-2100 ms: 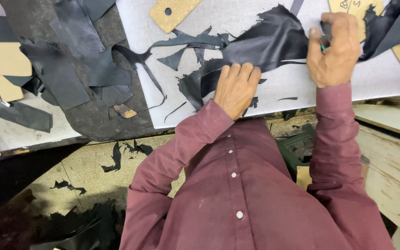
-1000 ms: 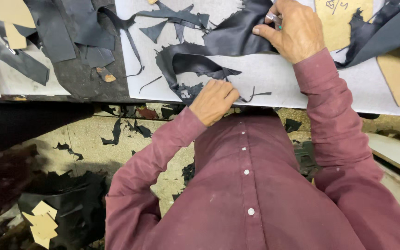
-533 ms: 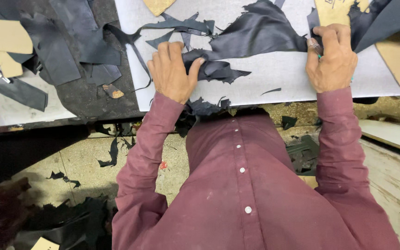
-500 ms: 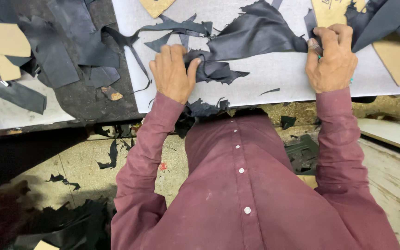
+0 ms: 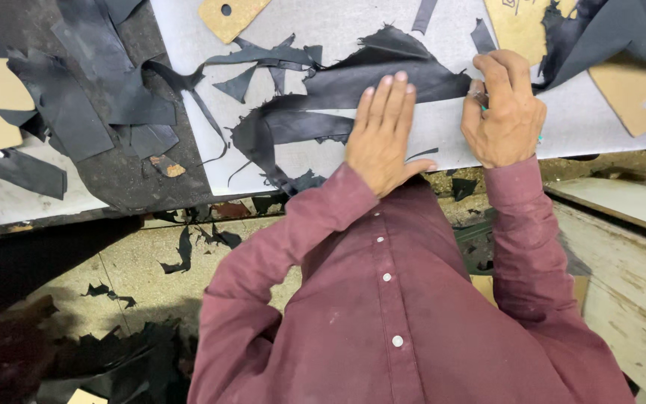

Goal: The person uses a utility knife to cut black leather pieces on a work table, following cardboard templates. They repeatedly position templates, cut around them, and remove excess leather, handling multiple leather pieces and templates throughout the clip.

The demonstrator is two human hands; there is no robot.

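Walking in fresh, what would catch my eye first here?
Two bare hands on a pale grey cutting board: the left hand lies flat on a ragged black leather sheet, while the right hand grips a small tool at its edge. Tan cardboard templates lie on the board, and black offcuts litter the floor below.

matt black leather pcs [image 5: 383, 75], smooth grey board [image 5: 323, 22], tan cardboard templates [image 5: 231, 15]
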